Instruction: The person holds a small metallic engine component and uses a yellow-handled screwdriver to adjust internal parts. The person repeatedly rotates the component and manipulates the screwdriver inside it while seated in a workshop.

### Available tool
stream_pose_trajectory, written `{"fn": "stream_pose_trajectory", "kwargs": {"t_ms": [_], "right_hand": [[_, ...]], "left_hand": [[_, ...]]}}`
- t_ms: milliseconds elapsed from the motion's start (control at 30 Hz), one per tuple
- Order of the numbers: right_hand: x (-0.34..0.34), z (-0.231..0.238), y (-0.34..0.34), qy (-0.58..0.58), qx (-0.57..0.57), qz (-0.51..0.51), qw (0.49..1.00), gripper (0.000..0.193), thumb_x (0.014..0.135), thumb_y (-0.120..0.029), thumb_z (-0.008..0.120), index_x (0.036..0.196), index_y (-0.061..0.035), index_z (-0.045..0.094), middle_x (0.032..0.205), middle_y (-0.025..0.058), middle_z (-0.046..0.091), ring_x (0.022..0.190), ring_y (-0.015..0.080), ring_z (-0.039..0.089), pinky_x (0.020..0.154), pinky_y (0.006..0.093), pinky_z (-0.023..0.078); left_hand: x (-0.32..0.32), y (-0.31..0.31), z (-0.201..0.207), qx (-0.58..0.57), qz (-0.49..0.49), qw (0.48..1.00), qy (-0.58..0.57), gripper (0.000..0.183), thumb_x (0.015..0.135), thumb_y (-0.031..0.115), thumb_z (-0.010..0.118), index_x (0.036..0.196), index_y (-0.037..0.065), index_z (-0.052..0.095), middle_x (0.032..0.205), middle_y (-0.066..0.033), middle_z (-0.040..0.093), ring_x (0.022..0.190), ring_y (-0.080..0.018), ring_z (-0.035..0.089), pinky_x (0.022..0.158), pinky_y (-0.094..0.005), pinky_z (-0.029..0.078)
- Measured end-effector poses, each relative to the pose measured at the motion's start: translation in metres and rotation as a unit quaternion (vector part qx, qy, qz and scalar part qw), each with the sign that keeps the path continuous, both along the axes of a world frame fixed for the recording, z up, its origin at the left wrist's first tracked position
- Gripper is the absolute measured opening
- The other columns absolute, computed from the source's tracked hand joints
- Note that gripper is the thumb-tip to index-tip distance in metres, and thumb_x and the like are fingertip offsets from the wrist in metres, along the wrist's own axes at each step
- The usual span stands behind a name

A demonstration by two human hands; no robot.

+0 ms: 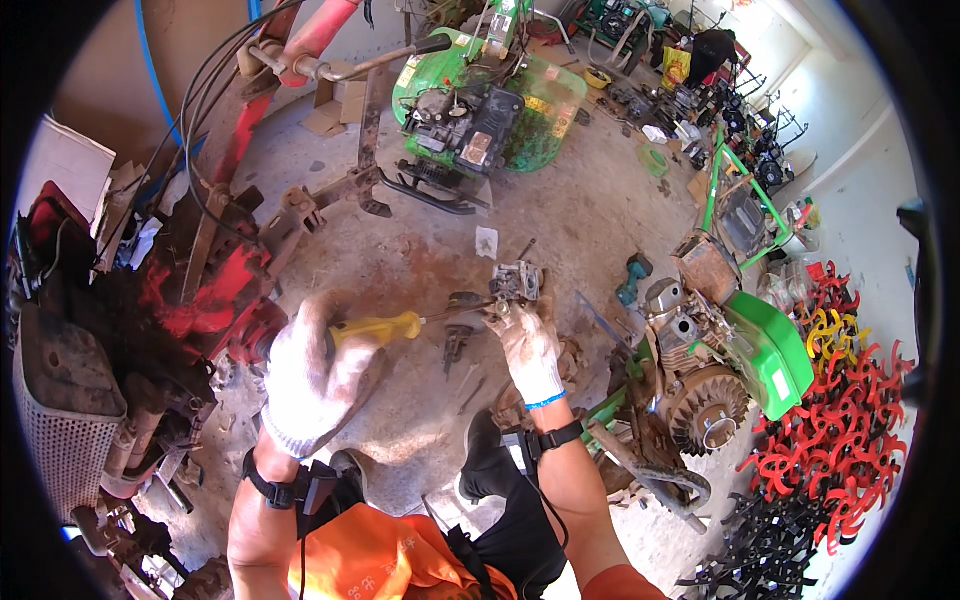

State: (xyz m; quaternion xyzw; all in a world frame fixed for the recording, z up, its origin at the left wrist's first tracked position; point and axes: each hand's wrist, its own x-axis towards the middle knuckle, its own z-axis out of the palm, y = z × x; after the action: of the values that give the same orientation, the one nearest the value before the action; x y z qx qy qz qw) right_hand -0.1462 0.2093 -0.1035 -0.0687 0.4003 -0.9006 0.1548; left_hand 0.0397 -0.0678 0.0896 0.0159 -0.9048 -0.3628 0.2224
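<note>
My left hand (307, 375), in a white work glove, is closed around the yellow handle of a screwdriver (385, 328). Its thin shaft points right, toward the fingertips of my other hand. My right hand (527, 352), also gloved, pinches a small metal part (501, 308) at the screwdriver's tip; the fingers partly cover it. Just beyond those fingertips is a grey metal assembly resembling a carburetor (518, 281); whether the hand touches it I cannot tell. Dark metal pieces (456, 342) lie on the floor between my hands.
A green machine with an engine (460, 125) stands ahead. To the right sit a dismantled engine (700, 400), a teal power tool (633, 280) and a heap of red curved blades (830, 410). Red machinery (215, 300) and a perforated metal cover (65, 420) crowd the left.
</note>
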Motion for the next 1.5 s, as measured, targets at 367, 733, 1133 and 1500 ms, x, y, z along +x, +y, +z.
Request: {"fn": "stream_pose_trajectory", "kwargs": {"t_ms": [367,733,1133,1500], "right_hand": [[0.0,0.004,-0.001,0.02,-0.014,0.008,1.0,0.08,0.103,-0.01,0.068,0.171,-0.0293,0.03,0.131,0.0155,0.071,0.116,0.0334,0.073,0.099,0.053,0.061],[0.002,0.023,-0.006,-0.007,0.029,-0.016,0.999,0.071,0.101,0.002,0.066,0.163,-0.0238,0.042,0.128,0.0148,0.073,0.113,0.0319,0.074,0.098,0.0514,0.064],[0.012,0.03,-0.009,0.051,0.029,0.002,0.998,0.094,0.103,0.006,0.065,0.176,-0.0326,0.02,0.14,0.0162,0.067,0.117,0.0307,0.073,0.098,0.0455,0.065],[0.014,0.041,-0.017,0.027,0.066,-0.047,0.996,0.081,0.101,0.007,0.067,0.17,-0.0202,0.032,0.137,0.0186,0.067,0.113,0.0303,0.074,0.093,0.046,0.066]], "left_hand": [[-0.004,0.0,-0.003,0.066,-0.002,0.997,0.05,0.053,0.091,0.017,0.084,0.135,0.001,0.058,0.108,-0.0154,0.069,0.094,-0.0316,0.074,0.084,-0.0395,0.059],[-0.001,0.0,-0.009,0.159,-0.022,0.987,0.024,0.066,0.091,0.015,0.086,0.147,0.001,0.055,0.12,-0.015,0.069,0.107,-0.0258,0.07,0.097,-0.0382,0.057],[0.0,0.005,-0.007,0.106,0.059,0.992,0.041,0.062,0.096,0.015,0.08,0.148,-0.001,0.051,0.114,-0.0198,0.071,0.098,-0.034,0.074,0.085,-0.0408,0.06],[-0.002,0.0,-0.001,0.14,-0.057,0.987,0.046,0.051,0.093,0.004,0.076,0.14,0.0,0.057,0.129,-0.0163,0.067,0.116,-0.0264,0.069,0.103,-0.0389,0.055]]}}
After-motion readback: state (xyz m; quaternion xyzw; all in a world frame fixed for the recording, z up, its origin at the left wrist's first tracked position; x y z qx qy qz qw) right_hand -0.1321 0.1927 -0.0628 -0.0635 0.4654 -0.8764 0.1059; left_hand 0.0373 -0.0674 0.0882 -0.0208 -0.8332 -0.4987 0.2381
